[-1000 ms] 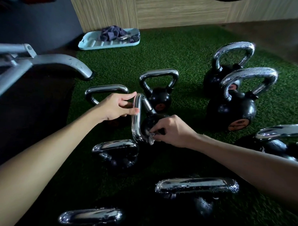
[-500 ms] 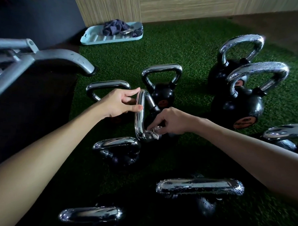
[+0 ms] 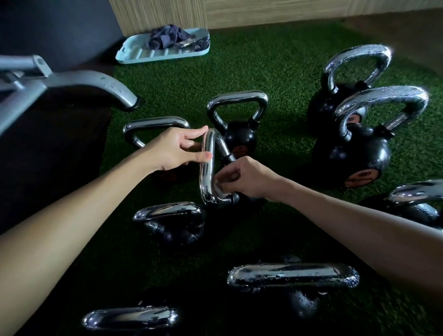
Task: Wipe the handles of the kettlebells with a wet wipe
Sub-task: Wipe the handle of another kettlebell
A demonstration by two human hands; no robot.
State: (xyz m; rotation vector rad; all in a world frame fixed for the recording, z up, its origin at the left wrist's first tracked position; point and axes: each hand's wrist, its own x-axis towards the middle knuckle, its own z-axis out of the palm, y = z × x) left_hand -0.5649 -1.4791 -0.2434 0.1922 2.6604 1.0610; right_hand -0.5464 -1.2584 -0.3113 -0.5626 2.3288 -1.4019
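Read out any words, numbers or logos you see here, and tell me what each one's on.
Nothing is readable.
Orange label on the big kettlebell: too blurred to read.
Orange label on the small kettlebell: too blurred to read.
Orange label on the far kettlebell: mostly hidden, unreadable.

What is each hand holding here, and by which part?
The left hand holds the tilted chrome handle near its upper bend. The right hand pinches a bunched wet wipe against the handle's lower end.
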